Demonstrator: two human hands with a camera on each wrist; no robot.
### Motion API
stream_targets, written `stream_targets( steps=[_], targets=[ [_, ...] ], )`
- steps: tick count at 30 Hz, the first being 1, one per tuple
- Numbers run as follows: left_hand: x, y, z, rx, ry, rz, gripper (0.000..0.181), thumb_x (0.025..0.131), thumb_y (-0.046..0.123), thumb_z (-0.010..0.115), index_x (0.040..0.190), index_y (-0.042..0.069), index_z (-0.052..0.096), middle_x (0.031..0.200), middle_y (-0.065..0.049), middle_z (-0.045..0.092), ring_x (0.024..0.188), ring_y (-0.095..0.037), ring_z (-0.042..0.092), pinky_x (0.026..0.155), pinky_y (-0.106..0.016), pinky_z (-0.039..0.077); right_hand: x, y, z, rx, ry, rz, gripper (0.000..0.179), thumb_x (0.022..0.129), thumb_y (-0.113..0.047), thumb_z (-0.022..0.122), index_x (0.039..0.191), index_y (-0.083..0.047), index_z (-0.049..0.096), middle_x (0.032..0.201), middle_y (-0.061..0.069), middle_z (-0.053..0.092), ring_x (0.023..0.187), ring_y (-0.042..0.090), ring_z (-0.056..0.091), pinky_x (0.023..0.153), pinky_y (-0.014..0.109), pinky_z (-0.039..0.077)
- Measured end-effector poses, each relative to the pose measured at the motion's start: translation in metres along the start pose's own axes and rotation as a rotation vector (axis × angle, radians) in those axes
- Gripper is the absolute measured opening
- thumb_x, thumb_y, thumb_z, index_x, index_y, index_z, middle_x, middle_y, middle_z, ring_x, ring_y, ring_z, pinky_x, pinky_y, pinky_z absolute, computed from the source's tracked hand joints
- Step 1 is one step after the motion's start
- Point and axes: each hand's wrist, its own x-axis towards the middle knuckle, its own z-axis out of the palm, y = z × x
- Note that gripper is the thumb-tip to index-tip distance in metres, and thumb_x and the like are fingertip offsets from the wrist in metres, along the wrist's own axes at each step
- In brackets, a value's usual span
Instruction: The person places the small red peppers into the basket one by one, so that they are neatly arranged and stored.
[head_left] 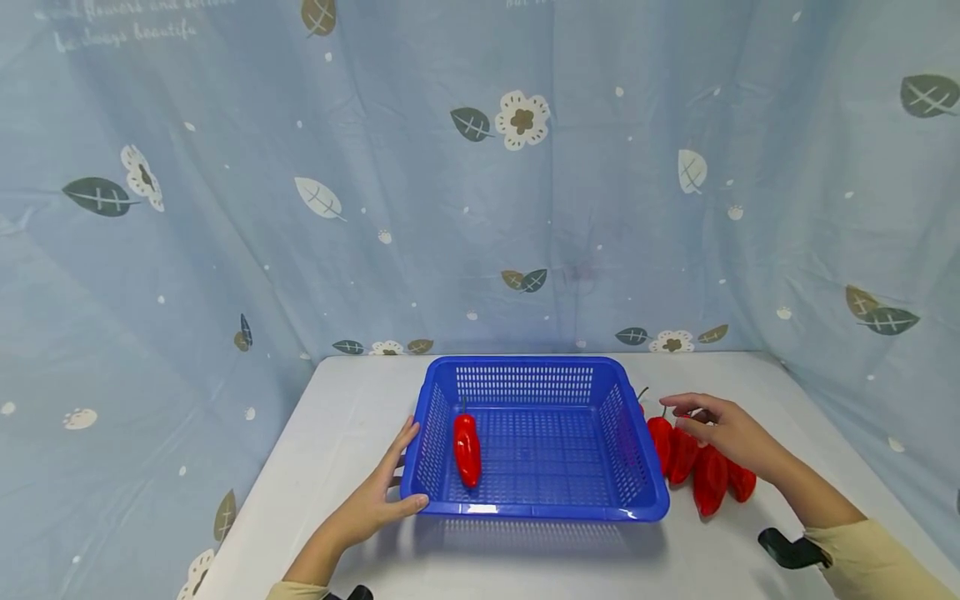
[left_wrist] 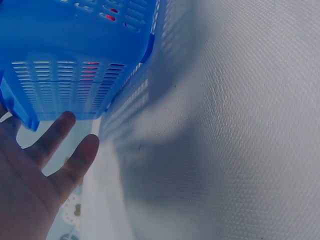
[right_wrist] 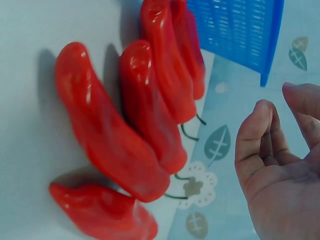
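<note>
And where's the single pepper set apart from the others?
In the head view, that pepper lies inside the blue basket, toward its left side, the side nearest the left hand.

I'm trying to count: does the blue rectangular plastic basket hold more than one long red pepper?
No, the head view shows a single long red pepper inside the blue rectangular plastic basket.

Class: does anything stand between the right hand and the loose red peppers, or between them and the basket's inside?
Nothing visible separates the right hand from the loose red peppers. The right wall of the blue basket stands between those peppers and its open-topped inside.
</note>
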Motion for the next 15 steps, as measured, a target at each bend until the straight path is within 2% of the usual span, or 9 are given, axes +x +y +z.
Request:
stream_targets(
  steps=[11,15],
  targets=[
    [0.0,0.0,0.0,-0.04,-0.006,0.0,0.1,0.088,0.027,0.073,0.165,0.028,0.01,0.172,-0.003,-0.001,0.142,-0.046,0.036,0.107,-0.062,0.04,-0.013,0.02,-0.01,-0.031,0.04,0.069,0.047,0.1,-0.017,0.064,0.145,-0.006,0.054,0.129,0.027,0.06,0.1,0.031,0.063,0.072,0.033,0.058],
    [0.0,0.0,0.0,-0.025,-0.005,-0.008,0.1,0.088,0.029,0.073,0.165,0.028,0.009,0.172,-0.004,-0.001,0.142,-0.046,0.036,0.106,-0.061,0.041,-0.018,0.031,-0.012,-0.04,0.058,0.087,0.049,0.1,-0.017,0.064,0.145,-0.003,0.052,0.128,0.029,0.059,0.102,0.032,0.063,0.071,0.029,0.058]
  ],
)
